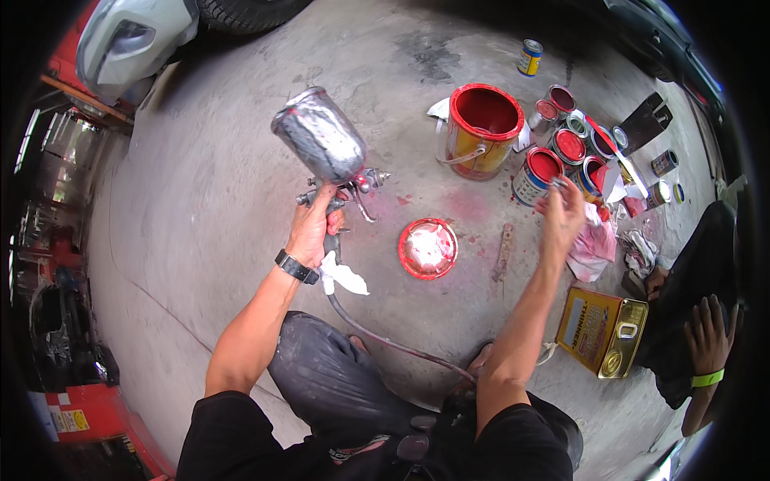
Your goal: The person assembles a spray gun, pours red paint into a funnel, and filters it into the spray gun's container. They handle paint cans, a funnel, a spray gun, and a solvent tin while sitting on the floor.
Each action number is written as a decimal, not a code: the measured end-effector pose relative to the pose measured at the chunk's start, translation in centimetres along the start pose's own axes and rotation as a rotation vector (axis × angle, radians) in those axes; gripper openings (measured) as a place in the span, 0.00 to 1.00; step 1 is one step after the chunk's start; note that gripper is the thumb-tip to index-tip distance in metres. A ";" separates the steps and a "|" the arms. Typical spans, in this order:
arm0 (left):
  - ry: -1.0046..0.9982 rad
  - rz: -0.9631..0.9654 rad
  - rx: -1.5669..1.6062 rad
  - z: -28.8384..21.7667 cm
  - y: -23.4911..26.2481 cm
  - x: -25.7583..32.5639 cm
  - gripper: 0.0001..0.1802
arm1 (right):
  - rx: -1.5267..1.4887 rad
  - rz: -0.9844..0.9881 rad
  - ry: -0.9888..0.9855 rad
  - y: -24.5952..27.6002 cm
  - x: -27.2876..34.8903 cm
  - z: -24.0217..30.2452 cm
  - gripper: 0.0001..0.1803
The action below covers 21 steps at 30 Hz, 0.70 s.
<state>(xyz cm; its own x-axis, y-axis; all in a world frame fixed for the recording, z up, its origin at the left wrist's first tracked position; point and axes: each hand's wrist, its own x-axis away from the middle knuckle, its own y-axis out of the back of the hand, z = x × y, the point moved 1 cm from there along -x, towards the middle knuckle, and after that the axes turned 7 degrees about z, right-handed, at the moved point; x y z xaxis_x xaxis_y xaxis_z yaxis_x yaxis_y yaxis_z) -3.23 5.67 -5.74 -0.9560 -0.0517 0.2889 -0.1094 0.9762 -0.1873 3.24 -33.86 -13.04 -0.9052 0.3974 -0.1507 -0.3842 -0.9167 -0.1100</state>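
Observation:
My left hand (311, 228) is wrapped round the handle of a paint spray gun (321, 140), whose silver cup sits on top. A dark air hose (377, 340) runs down from the handle, where a white cloth scrap (345, 274) hangs. My right hand (565, 210) is closed in a pinch beside an open can of red paint (529, 186); a small greyish bit shows at the fingertips, too small to name. Between my hands on the floor lies a round lid (428, 248) with a red rim. Beyond it stands a yellow bucket (480, 152) smeared with red.
Several paint cans (569, 146) crowd the right side, with a red-tipped stick (606, 136) across them. Pink-stained rags (593, 248) and a gold rectangular tin (601, 333) lie nearer. A person's hand (711, 341) is at the right edge. A car bumper (136, 44) stands far left.

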 end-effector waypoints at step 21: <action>-0.035 0.094 -0.011 0.3 1.0 0.7 0.23 | -0.130 1.000 -0.063 -17.2 7.0 5.6 0.15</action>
<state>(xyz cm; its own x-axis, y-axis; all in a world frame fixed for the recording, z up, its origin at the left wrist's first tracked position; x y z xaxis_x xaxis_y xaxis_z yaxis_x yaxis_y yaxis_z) -4.14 6.57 -5.98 -0.9708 0.0330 0.2375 -0.0161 0.9793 -0.2019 2.46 -15.54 -6.75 -0.8103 -0.5575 -0.1809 0.5758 -0.8148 -0.0682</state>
